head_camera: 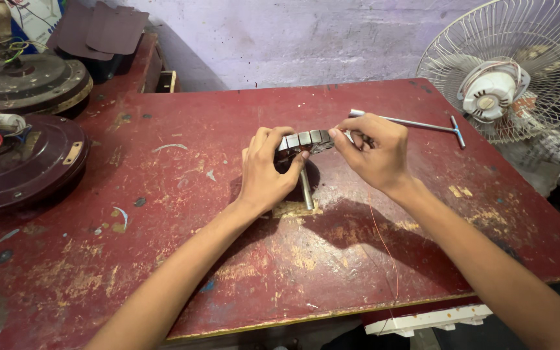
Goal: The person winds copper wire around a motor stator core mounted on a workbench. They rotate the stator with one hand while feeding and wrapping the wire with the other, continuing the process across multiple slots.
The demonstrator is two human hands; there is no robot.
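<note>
A round slotted metal motor core (306,140) stands on edge over the worn red table (163,259), with a steel shaft (306,189) running down from it to the tabletop. My left hand (266,170) grips the core from the left side. My right hand (374,150) pinches its upper right rim with thumb and fingers. A thin copper wire (384,246) trails from under my right wrist down toward the table's front edge.
A T-handle metal wrench (422,124) lies behind my right hand. A white-caged table fan (510,68) stands at the right. Two dark ceiling-fan motor housings (24,155) with loose wires sit at the left. Dark fan blades (102,29) rest at the back left.
</note>
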